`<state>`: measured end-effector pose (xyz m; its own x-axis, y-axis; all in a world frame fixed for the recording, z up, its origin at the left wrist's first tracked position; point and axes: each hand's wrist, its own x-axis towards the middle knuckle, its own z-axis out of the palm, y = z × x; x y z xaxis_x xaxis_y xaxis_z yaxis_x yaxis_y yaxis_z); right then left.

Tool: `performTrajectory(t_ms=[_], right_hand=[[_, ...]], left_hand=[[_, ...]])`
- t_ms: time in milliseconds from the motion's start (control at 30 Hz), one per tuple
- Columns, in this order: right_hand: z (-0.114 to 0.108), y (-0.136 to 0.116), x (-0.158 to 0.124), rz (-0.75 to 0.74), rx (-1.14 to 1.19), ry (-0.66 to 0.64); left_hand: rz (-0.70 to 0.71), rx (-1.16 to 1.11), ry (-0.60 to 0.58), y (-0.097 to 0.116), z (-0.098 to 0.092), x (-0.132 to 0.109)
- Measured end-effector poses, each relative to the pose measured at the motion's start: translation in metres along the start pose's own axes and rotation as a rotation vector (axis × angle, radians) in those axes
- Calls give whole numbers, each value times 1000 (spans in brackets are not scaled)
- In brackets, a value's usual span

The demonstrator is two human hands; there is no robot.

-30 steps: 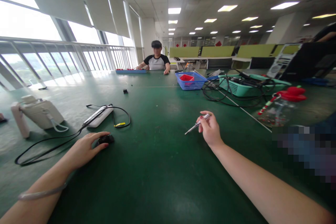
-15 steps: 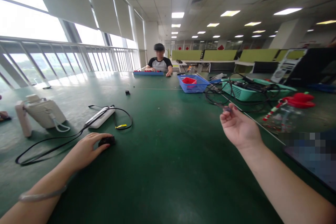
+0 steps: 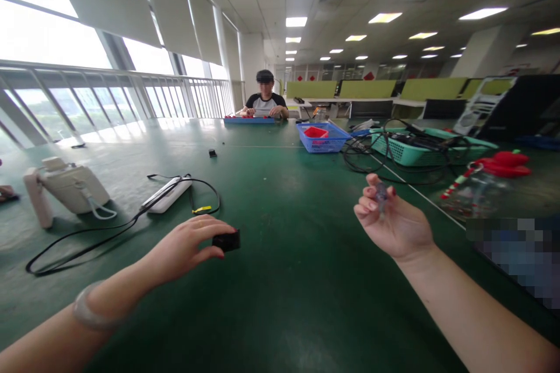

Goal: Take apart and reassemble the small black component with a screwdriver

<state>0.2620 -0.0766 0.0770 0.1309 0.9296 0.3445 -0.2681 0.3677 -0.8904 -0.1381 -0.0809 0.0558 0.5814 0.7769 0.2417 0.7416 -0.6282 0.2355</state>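
Note:
My left hand (image 3: 186,247) pinches a small black box-shaped object (image 3: 228,240) between thumb and fingers, low over the green table (image 3: 280,297). Which kind of object it is I cannot tell. On the right, my right hand (image 3: 400,227) is raised with the palm partly up. Its curled fingers grip a small, clear purplish piece (image 3: 381,193), blurred and partly covered by the fingers. Beyond my left hand lies a white slab-shaped device (image 3: 168,197) with a black cable (image 3: 87,232) running over it.
At left stands a cream bottle-like container (image 3: 79,189). A small black piece (image 3: 212,153) lies further off. Toward the right are a blue basket (image 3: 326,143), a green basket (image 3: 420,156) with tangled cables, and a red-topped clear bottle (image 3: 476,192). A person (image 3: 265,102) sits opposite.
My left hand has moved right with the black box-shaped object. My right hand has shifted slightly left and lower, showing more of the clear piece. The person opposite has moved their hands.

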Motion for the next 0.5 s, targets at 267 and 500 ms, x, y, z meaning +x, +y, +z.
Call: performTrajectory(t_ms=[267, 500], right_hand=[[1, 53, 5, 302, 144, 60], [-10, 80, 13, 272, 221, 300]], left_hand=[[229, -41, -58, 75, 47, 105], [173, 13, -53, 85, 84, 148]])
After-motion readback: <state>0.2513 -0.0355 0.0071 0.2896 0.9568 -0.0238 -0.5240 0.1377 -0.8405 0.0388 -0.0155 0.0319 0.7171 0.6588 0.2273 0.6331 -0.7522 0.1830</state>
